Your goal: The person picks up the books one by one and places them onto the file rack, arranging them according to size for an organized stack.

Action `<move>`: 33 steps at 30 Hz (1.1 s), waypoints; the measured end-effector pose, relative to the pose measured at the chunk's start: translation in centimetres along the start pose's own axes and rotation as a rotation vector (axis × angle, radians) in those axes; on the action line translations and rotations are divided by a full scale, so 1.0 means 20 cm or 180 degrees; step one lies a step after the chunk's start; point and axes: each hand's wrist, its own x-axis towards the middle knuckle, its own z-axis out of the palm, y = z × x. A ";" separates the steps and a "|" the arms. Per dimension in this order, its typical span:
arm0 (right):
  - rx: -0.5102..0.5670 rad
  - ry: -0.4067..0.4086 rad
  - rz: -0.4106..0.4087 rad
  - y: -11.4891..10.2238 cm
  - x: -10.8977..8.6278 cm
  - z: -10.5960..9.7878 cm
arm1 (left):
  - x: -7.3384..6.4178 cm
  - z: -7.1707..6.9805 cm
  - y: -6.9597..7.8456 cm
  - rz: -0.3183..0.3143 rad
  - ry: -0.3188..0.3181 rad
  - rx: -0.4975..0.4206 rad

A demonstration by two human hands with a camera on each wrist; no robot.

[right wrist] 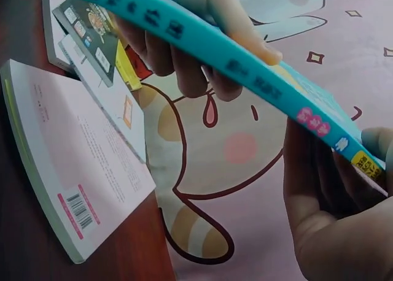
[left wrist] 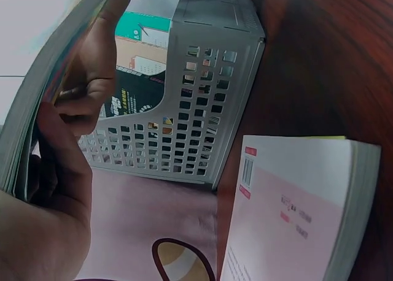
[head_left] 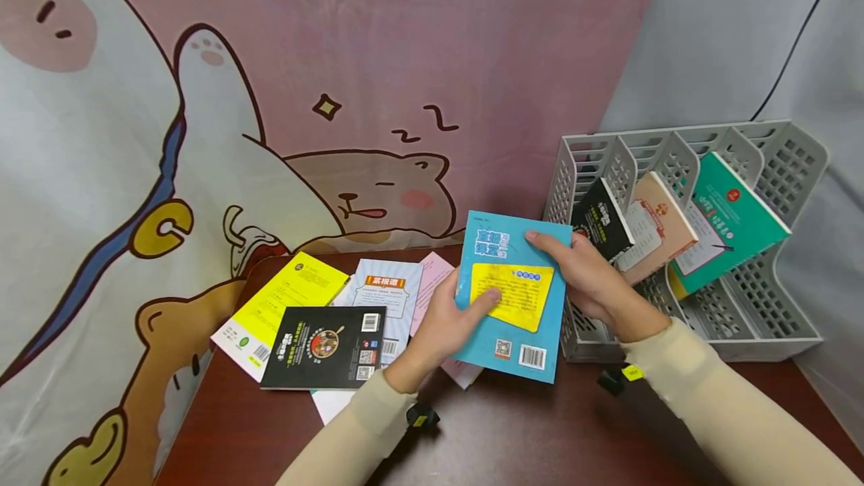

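Observation:
A blue book (head_left: pixel 513 351) with a yellow text panel is held up above the table between both hands. My left hand (head_left: pixel 448 321) grips its left edge, thumb on the cover and fingers behind. My right hand (head_left: pixel 590 276) pinches the upper right edge, its thumb across the cover. The right wrist view shows the book's turquoise spine (right wrist: pixel 239 72) with fingers curled under it. Behind the left hand lies a pink book (left wrist: pixel 288 213), partly covered in the head view. Left of it are a light blue book (head_left: pixel 388 295), a black book (head_left: pixel 324 347) and a yellow book (head_left: pixel 297 287).
A grey slotted rack (head_left: pixel 749 321) stands at the table's right. Tilted in its compartments are a small black book (head_left: pixel 601 220), a peach book (head_left: pixel 655 227) and a green book (head_left: pixel 732 223). A cartoon-printed cloth (head_left: pixel 513 81) hangs behind the reddish-brown table (head_left: pixel 499 433).

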 end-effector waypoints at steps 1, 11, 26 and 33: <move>0.0005 -0.0020 0.0027 0.00 0.00 0.00 | 0.00 0.00 0.00 0.0000 -0.0024 0.0016; -0.0135 0.0163 -0.0173 -0.02 -0.10 0.01 | 0.00 0.00 0.00 -0.0108 -0.0086 0.0134; 0.0167 0.1115 -0.1231 -0.15 -0.32 -0.19 | 0.00 0.06 -0.04 -0.0107 -0.0127 0.0393; -0.0586 0.1691 -0.1365 -0.19 -0.47 -0.35 | 0.04 0.10 -0.04 -0.0100 -0.0035 0.0436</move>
